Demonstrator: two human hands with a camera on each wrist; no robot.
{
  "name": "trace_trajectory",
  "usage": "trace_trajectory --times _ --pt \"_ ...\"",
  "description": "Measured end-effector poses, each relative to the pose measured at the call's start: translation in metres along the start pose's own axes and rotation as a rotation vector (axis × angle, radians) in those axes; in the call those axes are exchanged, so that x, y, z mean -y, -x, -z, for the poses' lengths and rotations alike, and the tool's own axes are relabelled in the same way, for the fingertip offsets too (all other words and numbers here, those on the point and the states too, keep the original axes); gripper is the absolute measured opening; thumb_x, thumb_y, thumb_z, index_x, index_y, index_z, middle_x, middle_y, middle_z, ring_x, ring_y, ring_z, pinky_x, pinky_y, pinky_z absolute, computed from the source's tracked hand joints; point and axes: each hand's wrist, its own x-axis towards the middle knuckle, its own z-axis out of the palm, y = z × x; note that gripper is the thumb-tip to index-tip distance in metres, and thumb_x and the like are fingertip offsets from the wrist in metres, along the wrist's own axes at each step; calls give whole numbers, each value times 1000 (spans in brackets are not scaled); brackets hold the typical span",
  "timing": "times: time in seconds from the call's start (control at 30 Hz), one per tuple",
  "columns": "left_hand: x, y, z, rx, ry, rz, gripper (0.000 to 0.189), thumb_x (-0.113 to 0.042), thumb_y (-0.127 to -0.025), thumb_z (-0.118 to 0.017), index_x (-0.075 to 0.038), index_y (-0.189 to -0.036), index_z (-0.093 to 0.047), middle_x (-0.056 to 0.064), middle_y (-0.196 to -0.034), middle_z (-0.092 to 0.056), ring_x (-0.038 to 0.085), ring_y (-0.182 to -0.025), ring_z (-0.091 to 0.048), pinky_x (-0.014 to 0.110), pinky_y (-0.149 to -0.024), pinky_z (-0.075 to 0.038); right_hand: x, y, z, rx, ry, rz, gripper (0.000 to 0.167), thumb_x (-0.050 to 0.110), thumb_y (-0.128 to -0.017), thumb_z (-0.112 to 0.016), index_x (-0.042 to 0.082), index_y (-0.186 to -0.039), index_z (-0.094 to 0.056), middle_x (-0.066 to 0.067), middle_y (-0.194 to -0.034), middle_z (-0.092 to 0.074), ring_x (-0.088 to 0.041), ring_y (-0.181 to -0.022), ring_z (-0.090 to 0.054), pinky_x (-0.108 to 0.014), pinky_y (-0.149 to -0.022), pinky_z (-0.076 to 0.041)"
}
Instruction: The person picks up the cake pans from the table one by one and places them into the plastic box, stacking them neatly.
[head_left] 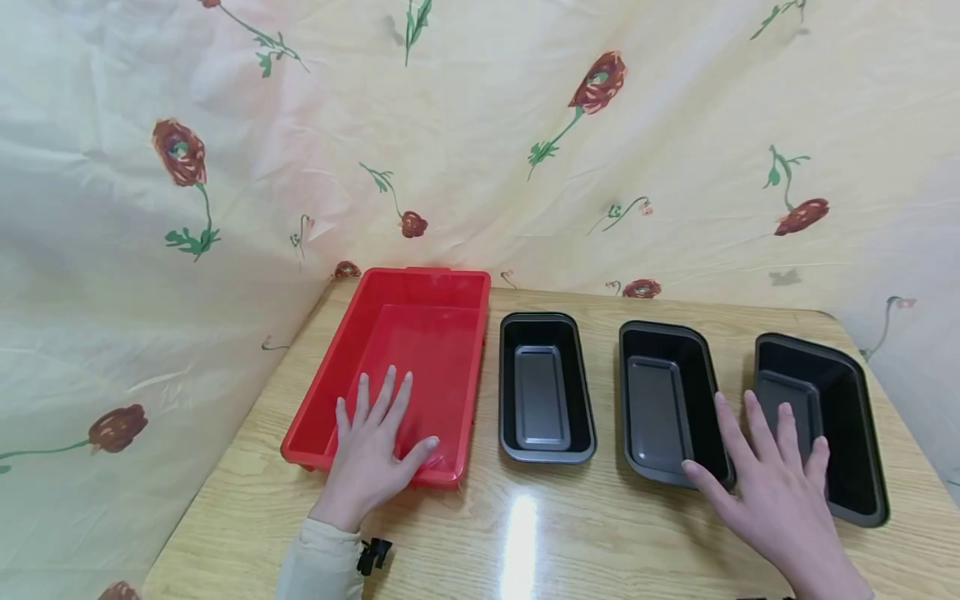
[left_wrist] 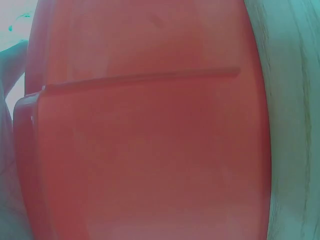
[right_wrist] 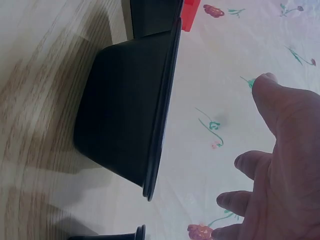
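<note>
My left hand (head_left: 372, 454) spreads its fingers over the near part of a red plastic tray (head_left: 480, 392), holding nothing. The left wrist view is filled by the outer wall of the red tray (left_wrist: 150, 150); the hand's contact with it cannot be made out. My right hand (head_left: 780, 492) hovers with parted fingers between two black loaf pans, the middle one (head_left: 656, 408) and the right one (head_left: 851, 433). In the right wrist view this hand (right_wrist: 285, 165) is above the rim of a black loaf pan (right_wrist: 125, 110), apart from it, with nothing in its grasp.
Another black loaf pan (head_left: 543, 400) stands between the red tray and the middle pan. All sit on a light wooden table (head_left: 480, 542). A flowered cloth (head_left: 465, 125) hangs behind and to the left of the table.
</note>
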Motion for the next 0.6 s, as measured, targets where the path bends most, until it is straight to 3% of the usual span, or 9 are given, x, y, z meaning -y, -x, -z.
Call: trace_trajectory --times 0.4,0.6 --pt "3 1 -1 -41 20 -19 95 -58 -82 -67 -23 -157 -19 7 -163 -12 41 -146 0 71 -108 -1 1 0 1 1 4 11 96 57 -90 -59 23 -158 0 -21 -161 4 -41 -141 24 -67 -99 25" --pt "5 3 0 -41 15 -22 95 -59 -84 -64 -27 -158 -13 6 -163 -10 41 -146 0 70 -108 -1 0 0 -1 4 4 12 97 58 -90 -59 23 -158 -1 -21 -161 4 -41 -141 23 -67 -99 25"
